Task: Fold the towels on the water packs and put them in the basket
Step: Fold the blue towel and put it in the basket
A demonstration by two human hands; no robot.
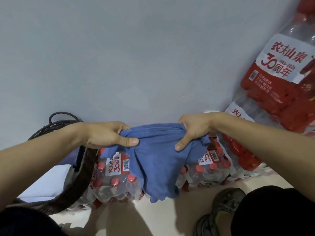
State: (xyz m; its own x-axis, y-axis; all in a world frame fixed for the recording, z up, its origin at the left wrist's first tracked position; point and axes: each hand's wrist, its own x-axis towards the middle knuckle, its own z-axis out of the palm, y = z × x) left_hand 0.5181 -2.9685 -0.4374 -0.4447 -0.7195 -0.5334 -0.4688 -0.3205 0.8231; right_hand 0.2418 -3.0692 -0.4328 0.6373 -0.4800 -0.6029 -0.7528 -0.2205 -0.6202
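A blue towel (156, 160) hangs between my two hands above the shrink-wrapped water packs (115, 181). My left hand (105, 135) grips its left end, thumb on top and fingers curled behind. My right hand (192, 128) grips the right end the same way. The cloth is bunched along the top and its loose lower part drapes down over the packs to near the floor. A dark woven basket (80, 176) stands at the left beside the packs, partly hidden by my left forearm. A pale cloth (46, 181) lies inside it.
A grey wall fills the upper view right behind the packs. More red-labelled water packs (279, 79) are stacked at the right against the wall. My shoes (226, 201) and dark trouser legs are on the pale floor at the bottom.
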